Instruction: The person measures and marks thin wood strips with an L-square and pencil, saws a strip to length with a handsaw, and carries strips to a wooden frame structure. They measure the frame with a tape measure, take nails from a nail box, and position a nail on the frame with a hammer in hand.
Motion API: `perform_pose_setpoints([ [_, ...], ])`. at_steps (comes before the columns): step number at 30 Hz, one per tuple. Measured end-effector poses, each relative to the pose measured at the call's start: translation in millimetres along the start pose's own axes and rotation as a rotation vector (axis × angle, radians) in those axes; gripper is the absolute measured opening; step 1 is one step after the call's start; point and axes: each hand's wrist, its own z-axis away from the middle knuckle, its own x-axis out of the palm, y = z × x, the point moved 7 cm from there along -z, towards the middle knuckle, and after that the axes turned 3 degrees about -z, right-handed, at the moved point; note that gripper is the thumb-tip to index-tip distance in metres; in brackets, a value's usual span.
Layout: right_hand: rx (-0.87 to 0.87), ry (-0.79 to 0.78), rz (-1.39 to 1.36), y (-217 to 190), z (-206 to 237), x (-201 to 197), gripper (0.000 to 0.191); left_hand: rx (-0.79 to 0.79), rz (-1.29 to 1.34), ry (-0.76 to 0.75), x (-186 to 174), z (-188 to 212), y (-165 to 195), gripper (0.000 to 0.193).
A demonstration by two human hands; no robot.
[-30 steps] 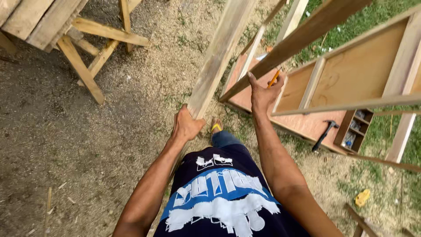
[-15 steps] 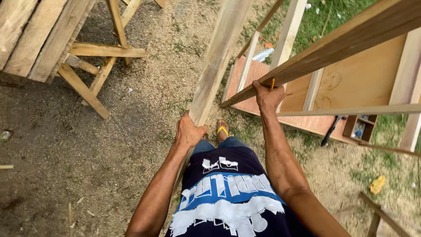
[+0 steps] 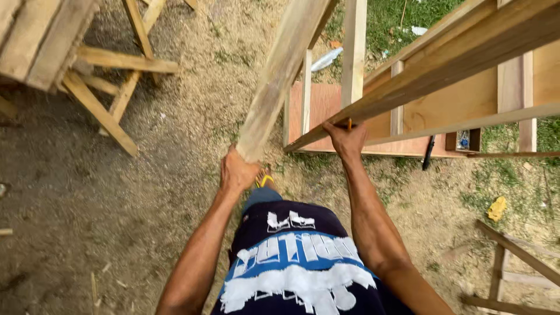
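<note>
Left hand (image 3: 238, 172) grips a plank's (image 3: 280, 73) near end, propping it upward; right hand (image 3: 346, 140) clasps a slanted beam (image 3: 431, 76), steadying it.

Two lengths of timber in hand

A pale, weathered plank (image 3: 283, 73) slants up and away from its near end, which sits in the left hand (image 3: 238, 173), its flat face showing grey grain. A browner, longer beam (image 3: 443, 70) runs from lower left to upper right, its near end under the right hand (image 3: 345, 140); a thin orange pencil (image 3: 349, 123) stands just at that hand
</note>
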Motion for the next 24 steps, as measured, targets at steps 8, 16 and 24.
perform_pose_setpoints([
  [8,-0.081,-0.057,0.007,61.8,116.0,-64.4,0.046,-0.068,-0.149,0.177,-12.2,148.4,-40.8,0.059],
  [16,-0.255,-0.134,-0.017,80.8,190.1,-93.0,0.043,-0.035,-0.065,0.234,2.0,293.3,-91.0,0.054],
  [24,-0.205,-0.174,0.073,69.1,203.4,-97.9,0.045,-0.238,0.063,0.02,35.9,351.5,-129.8,0.035],
])
